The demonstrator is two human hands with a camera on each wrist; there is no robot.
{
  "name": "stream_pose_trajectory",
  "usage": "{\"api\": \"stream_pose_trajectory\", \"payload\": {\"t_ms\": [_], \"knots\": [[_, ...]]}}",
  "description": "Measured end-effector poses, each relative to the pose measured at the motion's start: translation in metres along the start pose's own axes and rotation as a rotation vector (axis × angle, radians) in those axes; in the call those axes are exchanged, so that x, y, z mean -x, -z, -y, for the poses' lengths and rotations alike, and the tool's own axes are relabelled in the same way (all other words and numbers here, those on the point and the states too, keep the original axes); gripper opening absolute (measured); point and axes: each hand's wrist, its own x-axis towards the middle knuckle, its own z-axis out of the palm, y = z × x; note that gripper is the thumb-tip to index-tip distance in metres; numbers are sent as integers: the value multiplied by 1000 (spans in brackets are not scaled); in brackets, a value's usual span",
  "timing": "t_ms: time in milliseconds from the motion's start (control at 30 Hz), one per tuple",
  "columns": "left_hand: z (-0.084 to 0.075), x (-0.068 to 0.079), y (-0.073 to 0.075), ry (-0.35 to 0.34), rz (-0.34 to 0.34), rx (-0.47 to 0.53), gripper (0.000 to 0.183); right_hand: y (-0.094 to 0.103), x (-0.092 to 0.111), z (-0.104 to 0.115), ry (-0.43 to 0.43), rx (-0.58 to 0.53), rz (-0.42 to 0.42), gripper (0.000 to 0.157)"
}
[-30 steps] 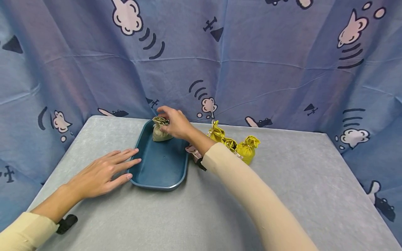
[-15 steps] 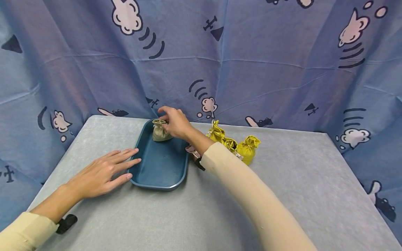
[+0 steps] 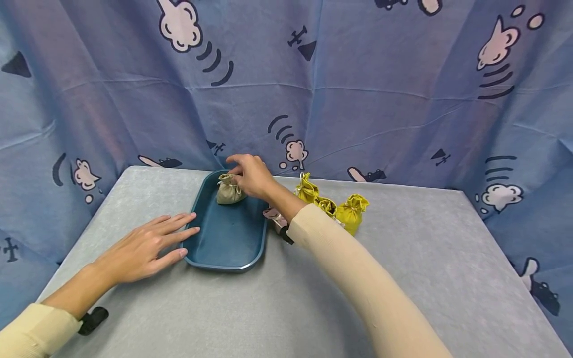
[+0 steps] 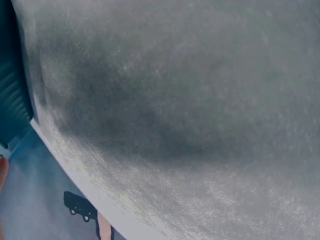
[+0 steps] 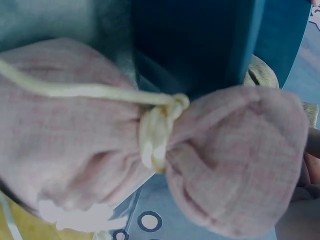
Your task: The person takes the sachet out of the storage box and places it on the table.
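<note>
At the far end of a blue tray (image 3: 226, 248) stands a small beige drawstring pouch (image 3: 230, 193). My right hand (image 3: 254, 175) reaches over the tray's far right corner, thumb and fingers at the pouch's gathered top; I cannot tell if they pinch it. My left hand (image 3: 145, 247) lies at the tray's left rim, fingers straight and spread, fingertips over the edge. Under my right wrist, beside the tray, is a pink pouch (image 3: 275, 215), partly hidden by the arm. In the right wrist view this pink pouch (image 5: 235, 160), tied with a cream cord, fills most of the picture.
Several yellow pouches (image 3: 351, 214) sit right of the tray, partly behind my right forearm. A grey cloth covers the table (image 3: 425, 258). A blue patterned curtain (image 3: 380, 99) hangs right behind its far edge. The left wrist view mostly shows grey tablecloth (image 4: 200, 100).
The beige pouch's top has sunk and now leans slightly left. My right hand has barely shifted beside it. My left hand stays at the tray's rim.
</note>
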Motion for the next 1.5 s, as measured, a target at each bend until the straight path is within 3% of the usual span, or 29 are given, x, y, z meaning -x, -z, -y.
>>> {"api": "stream_pose_trajectory", "payload": {"t_ms": [333,833,1300,1500], "knots": [[-1,1,0,-4,-7,3,50,16,9,2,30,-31,-63,46],[1,2,-1,-24,-30,-10,51,74,28,24,138,-91,-121,44],[-2,2,-2,-23,-34,-6,52,114,51,5,127,-147,-178,46],[-2,0,-2,-33,-42,-1,52,141,64,-7,94,-97,-228,49]]}}
